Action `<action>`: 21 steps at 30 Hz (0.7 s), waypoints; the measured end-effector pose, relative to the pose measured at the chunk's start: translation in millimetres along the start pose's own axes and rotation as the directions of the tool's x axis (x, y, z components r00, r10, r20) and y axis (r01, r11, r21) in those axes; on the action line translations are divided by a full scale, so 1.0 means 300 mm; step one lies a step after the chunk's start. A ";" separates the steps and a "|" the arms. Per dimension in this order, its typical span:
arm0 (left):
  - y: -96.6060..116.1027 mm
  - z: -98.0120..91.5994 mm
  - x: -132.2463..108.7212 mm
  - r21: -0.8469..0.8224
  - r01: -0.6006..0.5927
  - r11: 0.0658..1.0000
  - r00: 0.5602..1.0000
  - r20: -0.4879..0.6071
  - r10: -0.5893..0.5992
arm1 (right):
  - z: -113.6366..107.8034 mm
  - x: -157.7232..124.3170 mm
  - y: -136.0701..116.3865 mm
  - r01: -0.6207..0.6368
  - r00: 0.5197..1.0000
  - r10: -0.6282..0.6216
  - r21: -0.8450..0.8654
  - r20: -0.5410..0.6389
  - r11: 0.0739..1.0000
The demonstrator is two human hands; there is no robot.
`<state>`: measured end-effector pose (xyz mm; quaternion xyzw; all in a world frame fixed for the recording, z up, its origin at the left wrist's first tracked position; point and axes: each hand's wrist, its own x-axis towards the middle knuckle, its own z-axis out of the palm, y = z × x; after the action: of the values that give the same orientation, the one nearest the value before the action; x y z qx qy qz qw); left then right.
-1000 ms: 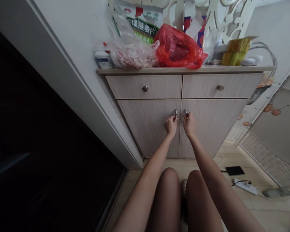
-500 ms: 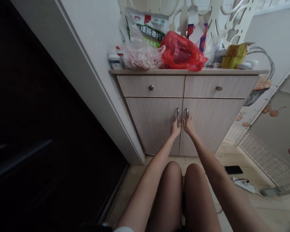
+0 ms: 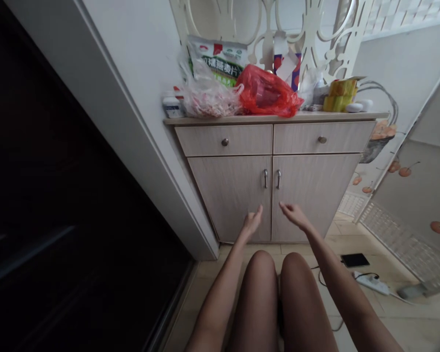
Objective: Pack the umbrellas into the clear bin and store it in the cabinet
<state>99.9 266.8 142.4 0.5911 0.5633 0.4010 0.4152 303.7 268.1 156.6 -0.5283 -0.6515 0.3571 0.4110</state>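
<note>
A pale wood cabinet (image 3: pixel 315 190) stands against the wall with both lower doors closed. Two metal door handles, the left handle (image 3: pixel 265 178) and the right handle (image 3: pixel 278 179), sit side by side at the middle. My left hand (image 3: pixel 252 222) hovers below the left handle, fingers loose and apart, holding nothing. My right hand (image 3: pixel 294 215) hangs below the right handle, also open and holding nothing. Neither hand touches the doors. My bare knees (image 3: pixel 275 266) are just beneath the hands.
On the cabinet top lie a red plastic bag (image 3: pixel 266 93), a clear bag (image 3: pixel 209 98), a food packet (image 3: pixel 220 61) and yellow packs (image 3: pixel 338 94). Two drawers with round knobs sit above the doors. A dark doorway fills the left. A phone (image 3: pixel 355 259) and power strip (image 3: pixel 368 283) lie on the tiled floor.
Both hands have let go of the door handles and dropped back toward my knees. The doors stayed closed. The view has pulled back slightly.
</note>
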 end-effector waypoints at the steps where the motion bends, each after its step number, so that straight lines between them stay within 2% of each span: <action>1: 0.051 -0.015 0.009 -0.056 0.020 0.998 1.000 0.017 -0.019 | -0.023 0.009 -0.052 0.005 0.998 0.002 0.102 -0.064 0.995; 3: 0.165 -0.040 0.037 -0.175 0.052 0.983 0.997 0.071 -0.040 | -0.063 0.041 -0.155 0.010 0.991 0.032 0.310 -0.128 0.951; 5: 0.270 -0.056 0.074 -0.237 0.072 0.969 0.993 0.107 -0.047 | -0.089 0.079 -0.237 -0.004 0.990 0.066 0.442 -0.125 0.897; 7: 0.345 -0.061 0.109 -0.245 0.090 0.965 0.991 0.120 -0.062 | -0.098 0.114 -0.285 -0.037 0.988 0.106 0.495 -0.112 0.868; 9: 0.381 -0.056 0.134 -0.229 0.124 0.966 0.988 0.120 -0.098 | -0.094 0.137 -0.299 -0.089 0.981 0.162 0.495 -0.106 0.864; 11: 0.385 -0.043 0.148 -0.207 0.167 0.964 0.983 0.113 -0.146 | -0.083 0.148 -0.291 -0.154 0.968 0.228 0.475 -0.103 0.866; 15: 0.346 -0.014 0.153 -0.170 0.223 0.960 0.973 0.098 -0.208 | -0.059 0.154 -0.251 -0.248 0.939 0.326 0.446 -0.107 0.860; 21: 0.314 0.003 0.164 -0.169 0.238 0.956 0.969 0.100 -0.224 | -0.056 0.171 -0.215 -0.227 0.946 0.295 0.381 -0.131 0.896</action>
<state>134.4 314.1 231.3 0.4967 0.5731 0.3752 0.5330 288.2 307.1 229.5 -0.5575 -0.4566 0.4720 0.5079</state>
